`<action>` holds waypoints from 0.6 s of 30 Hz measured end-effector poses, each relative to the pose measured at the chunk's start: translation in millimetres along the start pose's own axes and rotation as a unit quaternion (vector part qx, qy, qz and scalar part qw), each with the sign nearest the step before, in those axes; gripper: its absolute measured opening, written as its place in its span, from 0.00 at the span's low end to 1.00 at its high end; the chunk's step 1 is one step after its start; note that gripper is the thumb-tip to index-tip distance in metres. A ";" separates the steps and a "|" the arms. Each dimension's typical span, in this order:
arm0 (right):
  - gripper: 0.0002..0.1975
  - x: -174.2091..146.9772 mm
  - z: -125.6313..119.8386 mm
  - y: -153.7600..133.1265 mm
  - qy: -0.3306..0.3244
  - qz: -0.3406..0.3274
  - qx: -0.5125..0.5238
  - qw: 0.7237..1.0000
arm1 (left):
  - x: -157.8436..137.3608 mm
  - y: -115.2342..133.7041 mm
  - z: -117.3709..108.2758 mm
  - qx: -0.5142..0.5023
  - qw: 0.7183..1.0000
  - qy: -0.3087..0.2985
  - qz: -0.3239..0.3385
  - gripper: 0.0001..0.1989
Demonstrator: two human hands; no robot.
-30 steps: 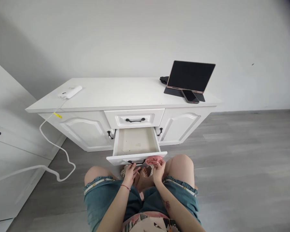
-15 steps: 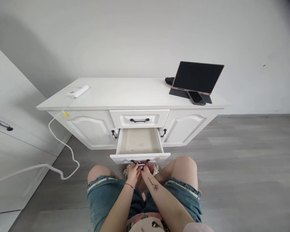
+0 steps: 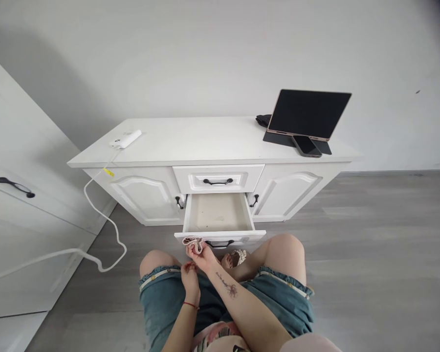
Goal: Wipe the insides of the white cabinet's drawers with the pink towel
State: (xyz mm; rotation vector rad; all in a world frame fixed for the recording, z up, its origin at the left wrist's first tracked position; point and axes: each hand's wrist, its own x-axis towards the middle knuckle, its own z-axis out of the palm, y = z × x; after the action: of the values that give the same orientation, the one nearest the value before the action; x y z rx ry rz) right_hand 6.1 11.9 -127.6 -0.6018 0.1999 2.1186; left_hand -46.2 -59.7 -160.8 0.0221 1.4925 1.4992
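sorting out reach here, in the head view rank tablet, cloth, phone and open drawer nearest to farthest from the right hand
1. Cloth: in the right hand
2. Open drawer: just ahead
3. Phone: on the cabinet, right side
4. Tablet: propped behind the phone

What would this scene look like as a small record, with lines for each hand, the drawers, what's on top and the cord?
Right hand: holds a folded cloth at the lower drawer's front
Left hand: fingers curled, close to the right wrist; whether it holds anything is unclear
Lower drawer: pulled open
Upper drawer: shut
Cabinet top, left: white device
Cabinet top, right: propped screen, phone at its foot, black item partly behind
Cord: white, hangs down from the white device, yellow tag
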 end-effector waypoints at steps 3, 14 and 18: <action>0.07 -20.3 0.6 -20.0 -0.063 -0.012 -0.004 0.998 | -6.5 -6.8 14.3 -0.010 0.999 -0.035 -0.031 0.12; 0.08 -105.5 -49.2 -125.5 -0.106 -0.191 -0.153 0.964 | -7.3 -21.6 86.7 -0.027 0.964 -0.159 -0.212 0.13; 0.09 -128.5 -57.6 -158.2 -0.070 -0.241 -0.142 0.958 | -8.9 -27.7 95.4 -0.048 0.964 -0.154 -0.210 0.12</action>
State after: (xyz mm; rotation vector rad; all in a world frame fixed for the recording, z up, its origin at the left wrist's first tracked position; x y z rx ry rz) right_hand 215.2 -9.8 -102.1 -0.5914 -0.3094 1.7123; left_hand 33.6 -0.3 -153.5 -0.1077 1.0903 1.1606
